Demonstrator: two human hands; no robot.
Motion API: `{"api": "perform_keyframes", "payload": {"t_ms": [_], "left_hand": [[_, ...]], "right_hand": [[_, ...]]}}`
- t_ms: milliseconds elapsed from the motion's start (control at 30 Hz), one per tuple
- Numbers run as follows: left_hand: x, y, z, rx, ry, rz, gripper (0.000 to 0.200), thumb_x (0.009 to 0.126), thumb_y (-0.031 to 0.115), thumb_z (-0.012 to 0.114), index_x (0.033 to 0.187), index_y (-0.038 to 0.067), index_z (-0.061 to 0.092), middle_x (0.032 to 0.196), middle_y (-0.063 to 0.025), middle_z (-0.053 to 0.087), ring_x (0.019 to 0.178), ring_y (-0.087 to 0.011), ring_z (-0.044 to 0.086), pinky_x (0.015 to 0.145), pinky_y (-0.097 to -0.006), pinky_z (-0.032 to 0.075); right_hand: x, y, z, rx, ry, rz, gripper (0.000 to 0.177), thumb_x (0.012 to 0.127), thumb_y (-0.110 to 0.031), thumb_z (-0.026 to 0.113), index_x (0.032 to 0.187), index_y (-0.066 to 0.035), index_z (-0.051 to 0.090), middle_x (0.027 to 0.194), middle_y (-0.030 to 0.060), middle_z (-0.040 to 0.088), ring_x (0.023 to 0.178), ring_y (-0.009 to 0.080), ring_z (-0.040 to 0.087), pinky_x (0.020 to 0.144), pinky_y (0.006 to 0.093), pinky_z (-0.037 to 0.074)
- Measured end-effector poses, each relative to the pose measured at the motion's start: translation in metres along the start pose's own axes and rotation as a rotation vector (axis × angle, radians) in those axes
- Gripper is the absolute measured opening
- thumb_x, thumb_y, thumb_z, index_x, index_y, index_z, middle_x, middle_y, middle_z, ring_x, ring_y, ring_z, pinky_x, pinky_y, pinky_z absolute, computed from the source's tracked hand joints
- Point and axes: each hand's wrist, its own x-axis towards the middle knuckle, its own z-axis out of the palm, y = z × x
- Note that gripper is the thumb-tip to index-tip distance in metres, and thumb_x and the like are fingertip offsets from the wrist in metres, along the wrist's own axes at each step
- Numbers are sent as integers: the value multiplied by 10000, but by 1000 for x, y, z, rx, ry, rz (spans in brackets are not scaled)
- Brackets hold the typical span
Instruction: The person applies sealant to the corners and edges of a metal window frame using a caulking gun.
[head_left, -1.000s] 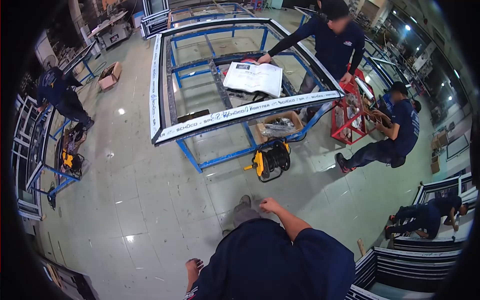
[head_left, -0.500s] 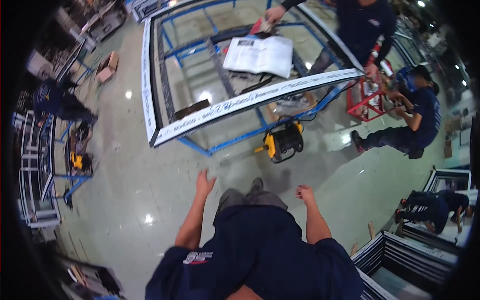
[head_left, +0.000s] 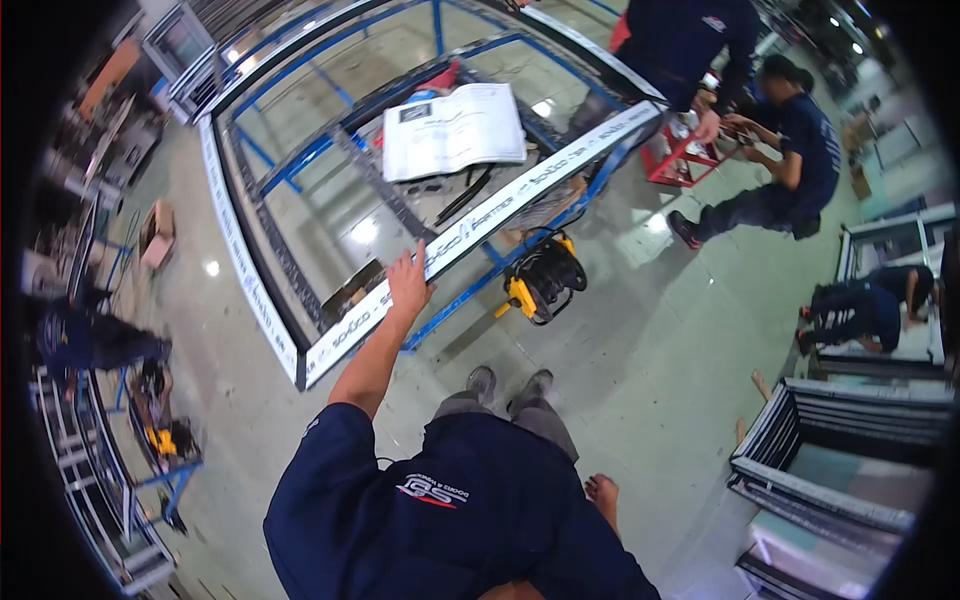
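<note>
My left hand (head_left: 408, 287) reaches forward to the near rail of a large window frame (head_left: 470, 232). Its fingers are stretched out, the index finger pointing along the printed white film, and it appears to touch the rail without gripping it. My right hand (head_left: 602, 492) hangs low beside my body, loosely curled, with nothing visible in it. Inside the frame's outline lies an open paper booklet (head_left: 455, 135), beyond my left hand. Blue metal supports (head_left: 440, 318) hold the frame up. Under the near rail, a black and yellow cable reel (head_left: 545, 280) stands on the floor.
One co-worker (head_left: 690, 45) stands at the frame's far right; another (head_left: 790, 150) crouches by a red metal stand (head_left: 685, 160). More people work at the right edge and far left. Stacked frames (head_left: 850, 430) stand at lower right. A cardboard box (head_left: 157, 235) lies at left.
I have come closer to the frame. My left hand has moved forward from above the floor onto the near rail, while my right hand has dropped back towards my side.
</note>
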Motion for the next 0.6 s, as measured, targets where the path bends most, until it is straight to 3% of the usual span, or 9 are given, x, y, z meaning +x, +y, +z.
{"api": "perform_keyframes", "payload": {"t_ms": [33,200,333,433,467,500,533,567,600], "left_hand": [[2,2,4,8,43,-6,1085,625,306,897,1524,133,316,1303,-194,525,1143,-371,537,916,-500,425],[1,8,-1,36,60,-27,1054,618,318,889,1504,135,349,1198,-168,558,1065,-347,563,883,-500,434],[2,9,4,66,35,-40,1041,615,262,880,1503,148,348,1160,-149,549,1066,-338,555,875,-496,429],[2,10,10,118,38,-64,1054,618,262,878,1510,143,330,1174,-152,543,1076,-342,556,921,-528,417],[-2,15,6,115,34,-64,996,662,195,836,1511,128,320,1212,-171,520,1094,-353,544,989,-577,377],[-2,14,15,122,66,-81,962,680,101,772,1518,106,300,1328,-230,458,1225,-400,475,1070,-626,295],[-12,19,17,142,152,-46,957,675,68,747,1520,95,298,1381,-260,412,1288,-422,415,1087,-640,261],[-23,28,18,159,239,-13,954,670,35,722,1522,84,296,1435,-289,365,1351,-443,356,1104,-654,227],[-41,44,5,58,191,22,958,660,45,729,1519,68,307,1492,-313,299,1429,-451,254,1129,-655,185]], "right_hand": [[25,41,-22,-13,-185,-7,264,898,-127,612,1132,-4,614,970,165,691,748,289,695,618,394,571],[-40,117,10,-589,-31,-304,255,886,-153,616,1111,-68,701,1071,145,716,867,256,706,741,347,566],[-20,179,15,-1182,6,-548,230,879,-142,586,1046,-131,744,1076,88,725,901,190,701,790,310,559],[-7,192,9,-1134,27,-756,252,889,-154,604,1108,-86,710,1046,108,723,896,218,698,773,340,572],[-23,178,10,-797,-36,-500,261,891,-158,613,1122,-64,691,1026,115,720,875,227,699,750,347,577],[-50,153,16,-317,-27,-255,275,893,-162,621,1136,-42,671,1006,123,717,855,235,700,726,354,582],[-87,120,26,68,78,-71,294,895,-165,629,1150,-21,652,986,130,715,834,244,701,703,362,586],[-76,128,13,157,66,-79,304,897,-169,634,1154,-6,635,970,134,711,807,244,699,677,359,585],[-68,134,1,245,53,-87,316,899,-173,638,1158,8,618,954,138,708,780,244,697,651,356,583]]}}
